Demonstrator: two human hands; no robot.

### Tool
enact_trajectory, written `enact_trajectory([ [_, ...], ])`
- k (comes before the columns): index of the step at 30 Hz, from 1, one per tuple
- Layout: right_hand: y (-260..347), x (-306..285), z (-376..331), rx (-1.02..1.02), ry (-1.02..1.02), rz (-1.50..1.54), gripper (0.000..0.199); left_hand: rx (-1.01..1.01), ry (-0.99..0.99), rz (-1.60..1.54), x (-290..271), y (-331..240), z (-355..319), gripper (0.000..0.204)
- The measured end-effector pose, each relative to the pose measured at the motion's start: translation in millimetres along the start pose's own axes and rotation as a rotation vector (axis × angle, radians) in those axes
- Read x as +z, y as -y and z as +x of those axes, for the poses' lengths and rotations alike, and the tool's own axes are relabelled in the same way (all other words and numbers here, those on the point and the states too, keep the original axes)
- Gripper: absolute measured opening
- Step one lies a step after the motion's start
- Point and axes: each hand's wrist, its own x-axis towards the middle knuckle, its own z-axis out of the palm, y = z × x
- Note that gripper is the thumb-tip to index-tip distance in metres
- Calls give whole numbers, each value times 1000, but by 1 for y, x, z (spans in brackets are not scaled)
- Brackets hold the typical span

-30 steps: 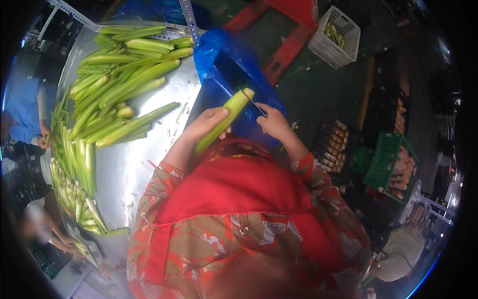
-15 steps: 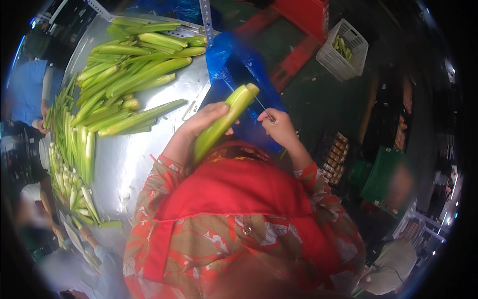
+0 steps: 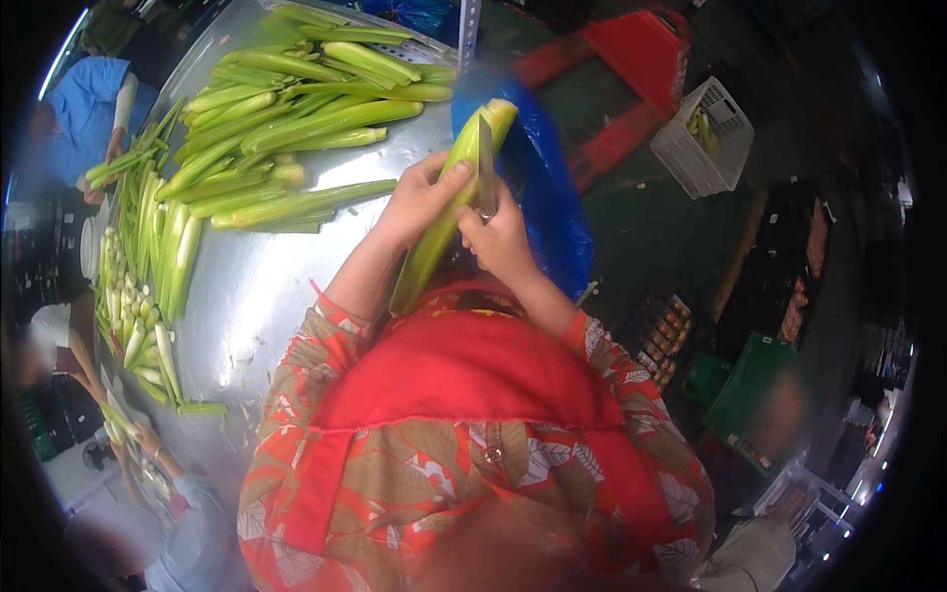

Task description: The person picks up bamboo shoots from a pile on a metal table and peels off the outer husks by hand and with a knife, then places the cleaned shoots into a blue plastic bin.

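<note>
Currently left hand (image 3: 419, 202) clamped around green corn ear (image 3: 449, 202), right hand (image 3: 498, 237) gripping knife (image 3: 485, 168) against it; more ears piled on metal surface (image 3: 266, 286).

White plastic crate (image 3: 702, 138) upper right; blue bag (image 3: 552, 207) by table edge.

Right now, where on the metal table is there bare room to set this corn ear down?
The bare metal table between the big corn pile and the left hand. The far end is crowded with husked ears, and the left edge with small peeled ears.
</note>
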Motion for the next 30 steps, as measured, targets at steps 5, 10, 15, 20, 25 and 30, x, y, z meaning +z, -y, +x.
enact_trajectory([
  [5, -14, 10, 7, -111, -27, -150, 39, 128, -102, 143, -11, 6, -2, 41],
  [10, -17, 15, 16, -112, -63, -180, 38, 264, -237, 261, -14, -1, -4, 41],
  [15, 7, 10, 13, -24, -8, -65, 42, -18, -22, -261, -37, -4, -4, 45],
  [20, 63, -42, 12, -205, -315, 50, 15, 15, 14, -215, -53, 10, -19, 49],
  [25, 109, -74, 15, -486, -448, -111, 12, 184, 4, -309, -72, -5, -36, 59],
  [30, 5, -87, 32, -473, -387, -512, 53, 262, 37, -212, -82, -27, -56, 91],
])
